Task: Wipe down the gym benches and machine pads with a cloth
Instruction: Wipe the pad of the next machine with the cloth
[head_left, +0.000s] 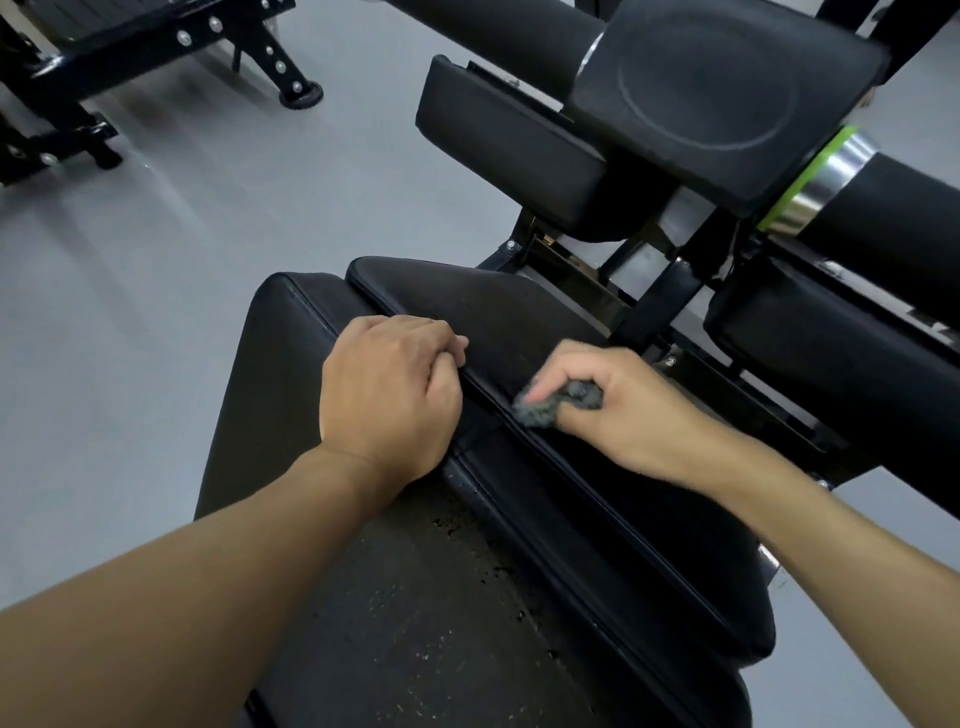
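A black padded bench seat fills the lower middle, its vinyl worn and flecked. An upper black pad overlaps it along a seam. My left hand curls its fingers over the edge of that upper pad at the seam. My right hand grips a small bunched grey cloth and presses it onto the seam just right of the left hand.
More black pads and a roller with a green and chrome collar stand at the upper right on a black frame. Another black machine frame is at the top left. Grey floor lies to the left.
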